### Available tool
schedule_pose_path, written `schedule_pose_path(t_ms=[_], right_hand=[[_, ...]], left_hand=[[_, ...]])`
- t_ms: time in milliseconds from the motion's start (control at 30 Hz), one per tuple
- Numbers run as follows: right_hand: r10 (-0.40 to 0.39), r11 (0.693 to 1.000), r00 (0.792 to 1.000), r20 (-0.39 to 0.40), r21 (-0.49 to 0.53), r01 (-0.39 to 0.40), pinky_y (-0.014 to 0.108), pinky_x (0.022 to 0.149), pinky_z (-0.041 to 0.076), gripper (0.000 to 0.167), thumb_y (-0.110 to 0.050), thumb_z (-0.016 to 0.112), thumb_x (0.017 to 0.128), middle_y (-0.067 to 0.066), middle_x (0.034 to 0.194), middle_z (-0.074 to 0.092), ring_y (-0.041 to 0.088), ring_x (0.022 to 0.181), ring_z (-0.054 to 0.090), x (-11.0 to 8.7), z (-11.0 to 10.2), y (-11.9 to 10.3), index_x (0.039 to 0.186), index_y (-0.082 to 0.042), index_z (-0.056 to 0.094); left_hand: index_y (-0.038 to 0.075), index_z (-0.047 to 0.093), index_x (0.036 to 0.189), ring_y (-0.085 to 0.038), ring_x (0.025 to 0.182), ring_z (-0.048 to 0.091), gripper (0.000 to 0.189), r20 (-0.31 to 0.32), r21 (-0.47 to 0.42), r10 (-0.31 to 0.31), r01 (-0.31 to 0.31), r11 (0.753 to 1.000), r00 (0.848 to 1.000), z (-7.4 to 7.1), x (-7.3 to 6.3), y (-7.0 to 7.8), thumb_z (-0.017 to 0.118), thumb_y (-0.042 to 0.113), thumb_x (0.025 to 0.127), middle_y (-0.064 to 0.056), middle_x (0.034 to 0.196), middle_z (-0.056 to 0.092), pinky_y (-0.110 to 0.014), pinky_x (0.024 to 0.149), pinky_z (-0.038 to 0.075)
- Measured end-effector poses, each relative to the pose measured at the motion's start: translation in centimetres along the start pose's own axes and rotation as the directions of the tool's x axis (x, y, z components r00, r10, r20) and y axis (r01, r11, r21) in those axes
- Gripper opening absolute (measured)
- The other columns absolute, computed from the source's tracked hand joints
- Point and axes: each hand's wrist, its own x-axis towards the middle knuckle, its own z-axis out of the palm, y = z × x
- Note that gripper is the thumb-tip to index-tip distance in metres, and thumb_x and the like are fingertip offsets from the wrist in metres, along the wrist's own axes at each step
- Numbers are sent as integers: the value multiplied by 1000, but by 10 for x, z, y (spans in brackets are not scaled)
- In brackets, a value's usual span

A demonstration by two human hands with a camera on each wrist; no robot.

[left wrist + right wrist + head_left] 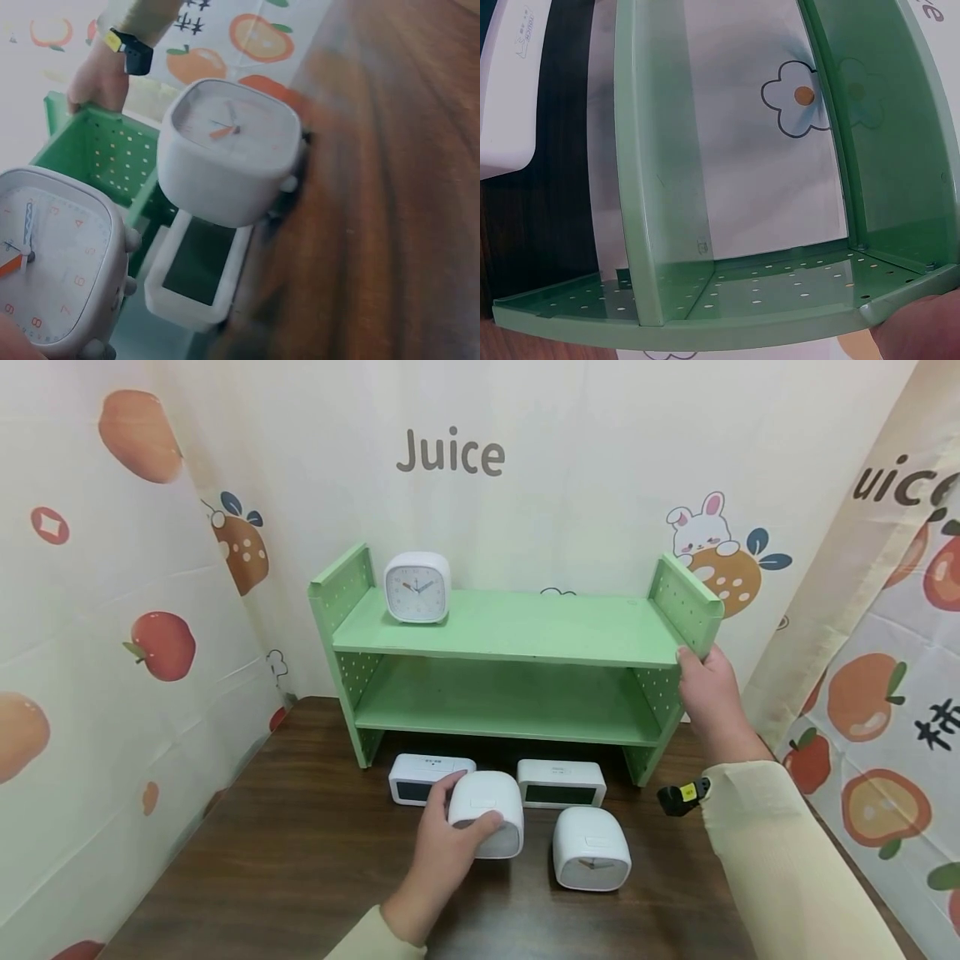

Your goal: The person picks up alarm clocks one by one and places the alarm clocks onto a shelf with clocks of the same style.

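Note:
My left hand (438, 847) holds a white square alarm clock (487, 795), fingers on its left side and thumb across its front. In the left wrist view its dial (56, 262) shows orange numerals. My right hand (711, 693) grips the right side panel of a two-tier green shelf (487, 627), thumb in front and the other fingers hidden behind. In the right wrist view a bit of that hand (922, 330) shows at the panel's edge (765, 337). A matching alarm clock (591, 847) stands on the table right of the held one.
Another white alarm clock (417, 587) stands at the left of the shelf's top tier. Two white rectangular digital clocks, one left (427, 778) and one right (561, 783), sit before the shelf's foot on the dark wooden table (300, 860). Fruit-print curtains (225, 427) surround it.

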Motion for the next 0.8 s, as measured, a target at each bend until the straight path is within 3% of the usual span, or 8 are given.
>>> schedule_pose_path(t_ms=[367, 800], right_hand=[[6, 1000, 1000, 9, -25, -6, 49, 112, 41, 57, -37, 26, 112, 16, 156, 42, 17, 130, 51, 0, -2, 0, 164, -14, 26], [22, 1000, 999, 25, -18, -22, 55, 116, 34, 58, -36, 25, 112, 17, 162, 36, 29, 142, 41, 0, -2, -1, 165, -12, 22]], left_hand=[[13, 44, 148, -32, 124, 49, 83, -23, -37, 133, -134, 990, 991, 3, 17, 36, 87, 35, 81, -10, 142, 49, -53, 96, 51], [18, 41, 150, -29, 123, 49, 87, -2, -31, 215, -215, 976, 977, 8, 39, 86, 87, 41, 81, -3, 141, 49, -52, 93, 54]])
